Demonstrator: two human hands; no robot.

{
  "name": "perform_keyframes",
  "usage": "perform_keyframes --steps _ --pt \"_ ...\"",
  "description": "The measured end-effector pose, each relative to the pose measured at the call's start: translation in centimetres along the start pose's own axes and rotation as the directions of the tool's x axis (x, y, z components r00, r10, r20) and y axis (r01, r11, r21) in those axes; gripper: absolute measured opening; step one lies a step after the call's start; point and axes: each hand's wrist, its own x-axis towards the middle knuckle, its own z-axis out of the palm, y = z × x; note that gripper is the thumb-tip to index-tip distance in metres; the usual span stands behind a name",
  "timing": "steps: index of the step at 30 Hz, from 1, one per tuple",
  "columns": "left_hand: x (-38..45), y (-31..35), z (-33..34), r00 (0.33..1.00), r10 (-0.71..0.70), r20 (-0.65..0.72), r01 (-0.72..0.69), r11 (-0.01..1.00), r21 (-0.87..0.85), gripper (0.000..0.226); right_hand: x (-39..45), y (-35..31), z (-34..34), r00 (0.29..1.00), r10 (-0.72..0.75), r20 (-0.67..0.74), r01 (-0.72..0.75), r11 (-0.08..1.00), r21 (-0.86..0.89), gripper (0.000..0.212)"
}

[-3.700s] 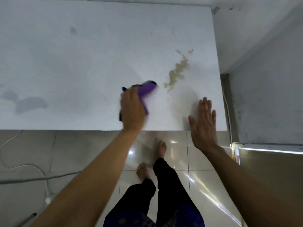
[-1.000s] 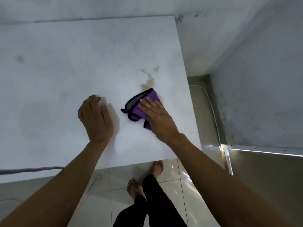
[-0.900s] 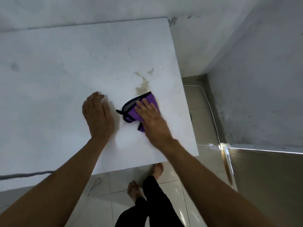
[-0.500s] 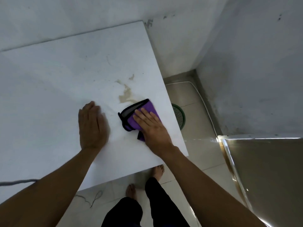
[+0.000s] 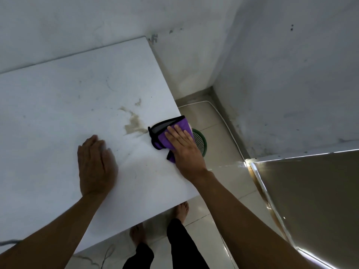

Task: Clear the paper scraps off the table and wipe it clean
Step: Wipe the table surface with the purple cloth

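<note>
A purple cloth with black trim [image 5: 165,131] lies at the right edge of the white table [image 5: 58,98], partly hanging over it. My right hand [image 5: 183,150] presses flat on the cloth with straight fingers. My left hand [image 5: 95,164] rests flat on the tabletop, a short way left of the cloth. A brownish stain [image 5: 133,121] marks the table just left of the cloth. No paper scraps show on the table.
A green basket [image 5: 201,141] stands on the tiled floor just below the table's right edge, mostly hidden by my right hand. Grey walls close the corner behind and to the right. A white cable [image 5: 223,121] runs along the floor. My bare feet [image 5: 181,209] stand under the near edge.
My right hand has slid the cloth rightward to the table's right edge, off the stain. The view has turned right, bringing the green basket into sight. My left hand stays flat on the table.
</note>
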Motion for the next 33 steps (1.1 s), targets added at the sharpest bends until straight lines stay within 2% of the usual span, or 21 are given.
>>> perform_keyframes --steps 7,10,12,17,20,22,26,29,31,33 --pt "0.2 -0.2 -0.2 1.000 -0.008 0.022 0.008 1.000 0.004 0.043 1.0 1.3 -0.2 0.989 0.148 0.016 -0.147 0.989 -0.015 0.071" --pt "0.3 -0.3 -0.2 1.000 0.008 0.027 -0.008 1.000 0.002 0.043 1.6 0.6 -0.7 0.966 0.254 -0.052 -0.252 0.967 0.049 0.074" --pt "0.4 -0.6 -0.2 1.000 -0.001 0.031 0.001 1.000 -0.002 0.044 2.1 -0.5 -0.8 0.957 0.277 -0.089 -0.272 0.960 0.068 0.071" --pt "0.4 -1.8 0.1 1.000 0.021 0.008 -0.020 0.999 -0.037 0.037 2.8 -5.6 0.2 0.977 0.159 -0.141 -0.148 0.985 0.084 0.070" --pt "0.5 -1.8 0.0 1.000 -0.019 0.004 0.020 0.981 -0.194 0.038 1.6 -10.3 1.7 0.982 0.107 -0.156 -0.092 0.990 0.102 0.072" --pt "0.8 -3.5 -1.6 1.000 0.016 0.000 -0.016 0.967 -0.255 0.036 0.5 -14.0 3.7 0.986 0.039 -0.163 -0.020 0.993 0.119 0.066" --pt "3.2 -10.7 -5.4 0.994 0.100 -0.041 -0.104 0.987 -0.120 0.040 0.2 -19.6 8.0 0.992 -0.080 -0.101 0.090 0.991 0.097 0.063" --pt "5.0 -15.9 -6.6 0.998 0.043 -0.035 -0.045 0.997 -0.056 0.044 2.9 -22.4 10.9 0.974 -0.210 0.082 0.208 0.978 0.029 0.058" --pt "5.0 -17.3 -6.3 0.998 0.054 -0.021 -0.055 0.997 -0.049 0.043 5.4 -22.8 12.3 0.958 -0.240 0.156 0.253 0.965 -0.070 0.055" --pt "4.9 -17.4 -5.8 0.996 0.091 0.014 -0.091 0.996 -0.009 0.047 7.7 -21.6 13.1 0.962 -0.225 0.152 0.247 0.958 -0.147 0.054"
